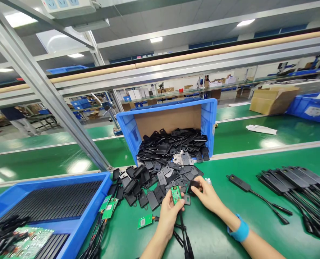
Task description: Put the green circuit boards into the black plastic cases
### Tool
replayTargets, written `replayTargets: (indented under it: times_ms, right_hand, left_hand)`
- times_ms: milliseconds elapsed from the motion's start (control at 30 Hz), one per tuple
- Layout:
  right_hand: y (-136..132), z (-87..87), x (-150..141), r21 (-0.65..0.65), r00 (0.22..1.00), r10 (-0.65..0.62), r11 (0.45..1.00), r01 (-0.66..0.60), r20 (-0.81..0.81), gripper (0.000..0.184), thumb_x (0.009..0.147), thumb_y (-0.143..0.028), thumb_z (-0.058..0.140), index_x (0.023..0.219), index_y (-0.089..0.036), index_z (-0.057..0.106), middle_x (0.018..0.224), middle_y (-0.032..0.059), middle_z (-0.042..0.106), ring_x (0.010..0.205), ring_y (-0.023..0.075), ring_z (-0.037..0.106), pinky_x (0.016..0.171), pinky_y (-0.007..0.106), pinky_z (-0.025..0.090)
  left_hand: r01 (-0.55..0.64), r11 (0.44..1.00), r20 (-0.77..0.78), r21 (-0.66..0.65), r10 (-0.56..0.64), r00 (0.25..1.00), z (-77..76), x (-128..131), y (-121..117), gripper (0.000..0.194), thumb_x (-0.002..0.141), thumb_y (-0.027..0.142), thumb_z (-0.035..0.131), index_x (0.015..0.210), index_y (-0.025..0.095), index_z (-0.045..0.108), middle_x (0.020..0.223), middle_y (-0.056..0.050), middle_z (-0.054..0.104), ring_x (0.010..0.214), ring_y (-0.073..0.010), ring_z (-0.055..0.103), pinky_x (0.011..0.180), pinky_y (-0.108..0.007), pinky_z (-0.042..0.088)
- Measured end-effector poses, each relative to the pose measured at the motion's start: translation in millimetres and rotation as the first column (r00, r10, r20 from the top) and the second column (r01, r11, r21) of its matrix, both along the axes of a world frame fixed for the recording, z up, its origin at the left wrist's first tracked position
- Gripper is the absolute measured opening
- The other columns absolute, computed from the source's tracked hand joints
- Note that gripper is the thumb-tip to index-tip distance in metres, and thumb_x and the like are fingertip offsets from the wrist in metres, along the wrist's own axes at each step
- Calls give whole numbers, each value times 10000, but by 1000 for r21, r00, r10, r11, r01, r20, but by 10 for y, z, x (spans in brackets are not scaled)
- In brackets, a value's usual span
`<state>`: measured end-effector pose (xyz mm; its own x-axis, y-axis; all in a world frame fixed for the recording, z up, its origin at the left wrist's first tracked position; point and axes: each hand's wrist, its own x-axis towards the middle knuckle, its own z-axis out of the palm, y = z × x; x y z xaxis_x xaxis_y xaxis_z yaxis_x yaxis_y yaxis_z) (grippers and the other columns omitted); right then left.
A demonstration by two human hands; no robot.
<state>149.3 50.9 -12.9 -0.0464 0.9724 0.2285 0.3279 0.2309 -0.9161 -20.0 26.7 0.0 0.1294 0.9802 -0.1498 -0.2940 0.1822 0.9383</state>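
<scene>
Between the thumb and fingers of my left hand [168, 210] is a small green circuit board [176, 194], with black cables [185, 239] running down from it toward the table's front. Just to the right, my right hand [207, 196] pinches a black plastic casing piece [193, 187]. Behind both hands lies a loose heap of black casing halves [162, 176], spilling from a blue crate [214, 126] tipped on its side. Another green circuit board [145, 221] with a cable lies left of my left hand.
At left, a blue tray [76, 230] holds black strips and circuit boards; wired boards [110, 208] lie beside it. On the right are a single cased unit [239, 182] and a row of several more [292, 180]. A white glove [261, 129] and cardboard box [270, 100] lie farther back.
</scene>
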Motion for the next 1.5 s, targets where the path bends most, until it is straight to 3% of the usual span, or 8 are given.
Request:
replayTargets:
  times_ms: [100, 233, 433, 500, 800, 1100, 1300, 1500]
  right_hand:
    - [-41, 51, 13, -49, 982, 8, 999, -18, -188, 240, 825, -434, 464, 926, -218, 451, 733, 6, 558, 687, 167, 566, 645, 298, 466]
    - [-152, 190, -12, -193, 940, 70, 971, -141, -335, 369, 785, -478, 562, 1020, -237, 411, 597, -72, 487, 428, 89, 435, 420, 211, 365]
    - [-209, 279, -28, -158, 894, 211, 943, -292, -396, 337, 738, -456, 648, 845, -193, 467, 663, -61, 460, 438, 32, 333, 384, 162, 257]
    - [-200, 257, -16, -178, 902, 186, 946, -272, -390, 349, 759, -482, 617, 889, -185, 488, 670, -54, 471, 423, 31, 303, 363, 163, 230]
    - [-196, 195, -12, -121, 956, 127, 979, -164, -264, 280, 766, -416, 610, 895, -168, 621, 690, -12, 504, 539, 95, 445, 431, 195, 380]
    - [-171, 142, -37, -4, 993, 8, 1000, -9, -115, 173, 747, -324, 619, 827, -177, 665, 739, 13, 547, 654, 139, 532, 614, 260, 452]
    - [-159, 52, -68, -111, 979, -10, 994, -13, -204, 250, 729, -400, 643, 808, -173, 572, 625, -26, 525, 553, 120, 506, 509, 232, 442]
    - [-180, 128, -93, -169, 947, 34, 981, -93, -320, 360, 758, -530, 594, 843, -187, 527, 673, -31, 512, 545, 102, 502, 478, 212, 421]
  left_hand:
    - [23, 999, 23, 23, -24, 999, -23, -11, -9, 497, 598, 204, 778, 1064, 156, 611, 923, -72, 685, 827, -144, 613, 770, -227, 474]
    - [118, 993, 10, -26, -117, 993, 30, 2, -52, 499, 669, 289, 738, 1113, 146, 563, 941, -104, 670, 771, -170, 641, 634, -241, 499]
    - [185, 982, 24, -36, -184, 983, 78, 29, -70, 548, 632, 295, 769, 1101, 131, 538, 867, -70, 650, 638, -134, 640, 562, -226, 503]
    - [234, 971, 30, -44, -232, 972, 62, 37, -68, 538, 606, 264, 786, 1069, 123, 550, 874, -72, 652, 646, -134, 643, 575, -225, 503]
    - [342, 939, -34, -25, -343, 939, 4, 70, -79, 480, 525, 98, 789, 969, 104, 606, 802, -42, 671, 657, -103, 614, 639, -208, 486]
    - [379, 925, -36, -33, -380, 924, -13, 53, -101, 540, 522, 128, 800, 1021, 113, 593, 874, -71, 676, 730, -128, 622, 709, -249, 495]
    - [366, 930, -120, -20, -366, 923, -18, 86, -106, 511, 573, 217, 784, 1040, 107, 606, 845, -75, 667, 593, -96, 569, 526, -204, 479]
    - [359, 933, -130, -9, -357, 925, -10, 98, -113, 397, 680, 310, 712, 1005, 113, 600, 883, -89, 644, 633, -119, 622, 513, -187, 475]
